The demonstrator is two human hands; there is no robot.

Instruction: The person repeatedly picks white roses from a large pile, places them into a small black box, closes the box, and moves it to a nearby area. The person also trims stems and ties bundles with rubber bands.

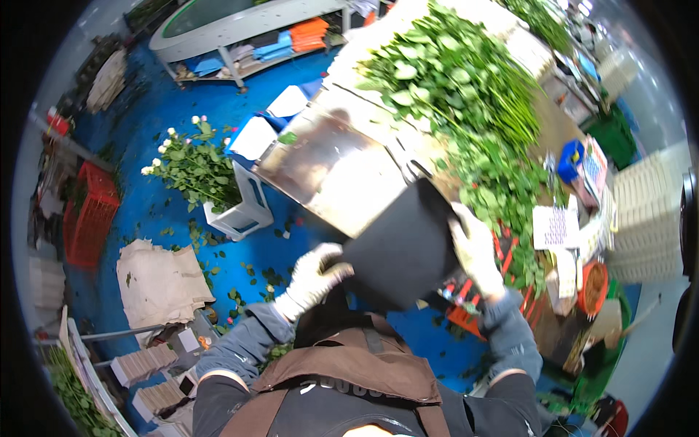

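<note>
A black sheet, its material unclear, is held (401, 248) between my gloved hands, in front of my body. My left hand (319, 276) grips its left edge with thumb and fingers. Along its right edge my right hand (472, 246) has hold of it, the fingertips partly hidden. Beyond the sheet lies a shiny metal plate (327, 158) on the worktable, with a pair of scissors (412, 164), partly covered, at its right corner. A large pile of green-stemmed leafy flowers (448, 71) covers the table behind.
A white container of white roses (240, 213) stands on the blue floor, left of the table. Flattened cardboard (164, 284) lies lower left, near stacked cards (144, 363). A red crate (90, 213) stands far left; an orange basket (592, 289) is at right.
</note>
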